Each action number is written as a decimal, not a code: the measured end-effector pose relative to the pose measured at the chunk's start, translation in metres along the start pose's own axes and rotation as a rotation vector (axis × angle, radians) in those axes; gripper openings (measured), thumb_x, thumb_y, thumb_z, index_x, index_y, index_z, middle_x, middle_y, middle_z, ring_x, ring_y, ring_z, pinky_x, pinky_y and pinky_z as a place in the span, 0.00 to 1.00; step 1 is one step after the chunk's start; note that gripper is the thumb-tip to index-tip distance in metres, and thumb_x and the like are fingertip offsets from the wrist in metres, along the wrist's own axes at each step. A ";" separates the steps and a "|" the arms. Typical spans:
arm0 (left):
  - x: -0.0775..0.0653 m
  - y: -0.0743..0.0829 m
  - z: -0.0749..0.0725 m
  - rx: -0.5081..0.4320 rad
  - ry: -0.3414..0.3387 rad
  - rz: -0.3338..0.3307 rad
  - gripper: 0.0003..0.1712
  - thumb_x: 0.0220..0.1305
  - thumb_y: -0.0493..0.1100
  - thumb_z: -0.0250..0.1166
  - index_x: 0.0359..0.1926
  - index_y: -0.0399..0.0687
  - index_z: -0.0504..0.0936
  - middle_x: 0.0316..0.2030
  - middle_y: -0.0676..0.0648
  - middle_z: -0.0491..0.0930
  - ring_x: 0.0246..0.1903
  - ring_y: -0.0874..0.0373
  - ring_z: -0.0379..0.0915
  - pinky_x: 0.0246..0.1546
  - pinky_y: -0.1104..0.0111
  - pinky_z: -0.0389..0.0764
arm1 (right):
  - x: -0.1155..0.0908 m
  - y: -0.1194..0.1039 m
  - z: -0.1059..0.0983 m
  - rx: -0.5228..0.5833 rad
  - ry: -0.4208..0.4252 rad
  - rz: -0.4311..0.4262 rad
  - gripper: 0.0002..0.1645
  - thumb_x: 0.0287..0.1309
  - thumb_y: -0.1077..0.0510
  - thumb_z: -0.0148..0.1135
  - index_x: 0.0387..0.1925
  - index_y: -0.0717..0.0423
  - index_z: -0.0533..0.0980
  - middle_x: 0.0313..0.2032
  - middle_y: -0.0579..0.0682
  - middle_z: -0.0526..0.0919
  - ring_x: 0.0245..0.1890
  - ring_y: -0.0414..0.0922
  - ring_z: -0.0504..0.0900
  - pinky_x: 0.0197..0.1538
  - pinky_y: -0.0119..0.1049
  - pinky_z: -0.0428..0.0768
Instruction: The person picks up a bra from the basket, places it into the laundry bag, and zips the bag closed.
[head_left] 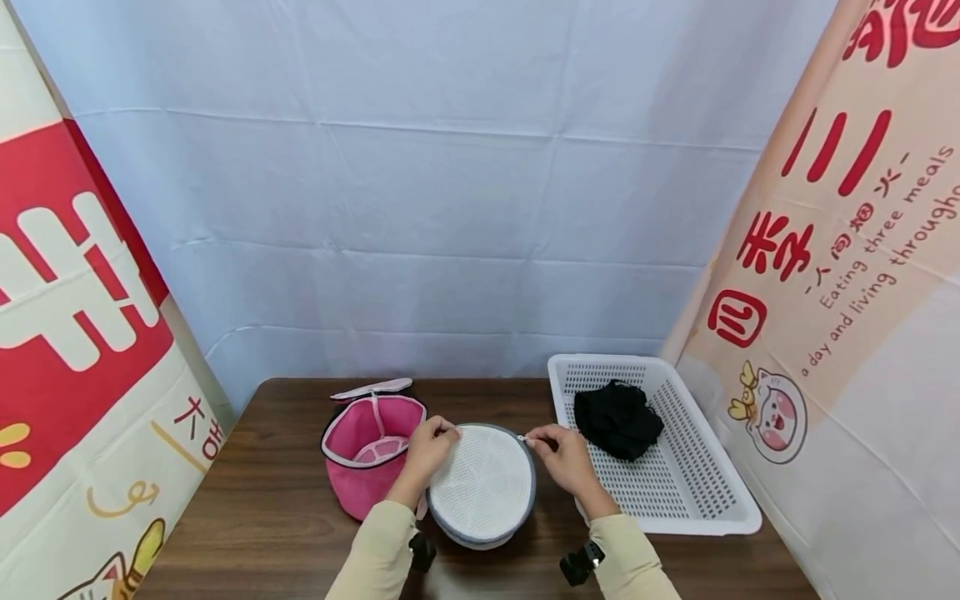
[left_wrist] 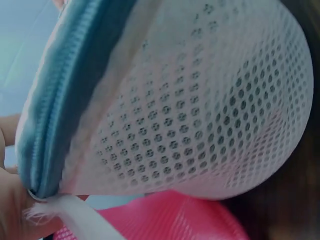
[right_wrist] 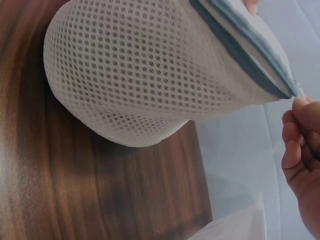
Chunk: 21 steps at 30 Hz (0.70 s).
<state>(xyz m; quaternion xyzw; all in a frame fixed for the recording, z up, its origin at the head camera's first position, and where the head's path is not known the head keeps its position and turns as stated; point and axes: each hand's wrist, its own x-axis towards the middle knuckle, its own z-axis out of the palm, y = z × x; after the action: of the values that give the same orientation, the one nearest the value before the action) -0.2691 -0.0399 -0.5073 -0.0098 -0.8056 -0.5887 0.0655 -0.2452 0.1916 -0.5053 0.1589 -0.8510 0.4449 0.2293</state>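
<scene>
A round white mesh laundry bag [head_left: 482,485] with a blue-grey zipper [left_wrist: 55,100] round its top stands on the table in front of me. My left hand [head_left: 429,454] grips the bag's rim at its far left side, beside a frayed white strap end [left_wrist: 75,215]. At the far right of the rim, my right hand [head_left: 566,460] pinches the small zipper pull [right_wrist: 298,91] between thumb and finger. The zipper shows a narrow gap near the pull in the right wrist view. What lies inside the bag, if anything, is hidden.
A pink bag [head_left: 367,483] with its lid folded back stands just left of my left hand. Right of the mesh bag, a white perforated basket [head_left: 690,450] holds crumpled black cloth [head_left: 618,419]. Under them is a dark wooden table [head_left: 255,500]; a pale curtain [head_left: 442,192] hangs behind.
</scene>
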 end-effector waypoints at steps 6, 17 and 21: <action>-0.007 -0.001 0.005 -0.080 0.106 -0.064 0.05 0.55 0.37 0.62 0.27 0.38 0.78 0.27 0.46 0.75 0.29 0.56 0.68 0.33 0.64 0.68 | 0.000 0.003 -0.002 -0.007 0.002 0.015 0.05 0.48 0.70 0.67 0.25 0.58 0.80 0.25 0.45 0.81 0.24 0.39 0.75 0.26 0.32 0.74; -0.015 0.002 0.017 -0.197 0.239 -0.112 0.04 0.55 0.34 0.61 0.27 0.35 0.78 0.24 0.45 0.74 0.24 0.57 0.68 0.30 0.65 0.69 | -0.002 0.000 -0.007 -0.008 -0.031 0.057 0.05 0.54 0.64 0.64 0.27 0.64 0.80 0.26 0.47 0.81 0.25 0.42 0.76 0.27 0.32 0.74; -0.017 0.003 0.020 -0.220 0.266 -0.128 0.05 0.55 0.34 0.61 0.27 0.35 0.77 0.23 0.45 0.74 0.23 0.57 0.68 0.28 0.65 0.70 | -0.002 0.001 -0.007 -0.006 -0.019 0.048 0.01 0.51 0.68 0.66 0.27 0.62 0.80 0.26 0.46 0.81 0.24 0.40 0.76 0.27 0.32 0.74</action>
<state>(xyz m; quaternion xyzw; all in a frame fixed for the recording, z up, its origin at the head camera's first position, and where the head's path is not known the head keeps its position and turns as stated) -0.2544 -0.0187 -0.5129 0.1121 -0.7196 -0.6724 0.1324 -0.2423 0.1984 -0.5030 0.1421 -0.8580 0.4463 0.2108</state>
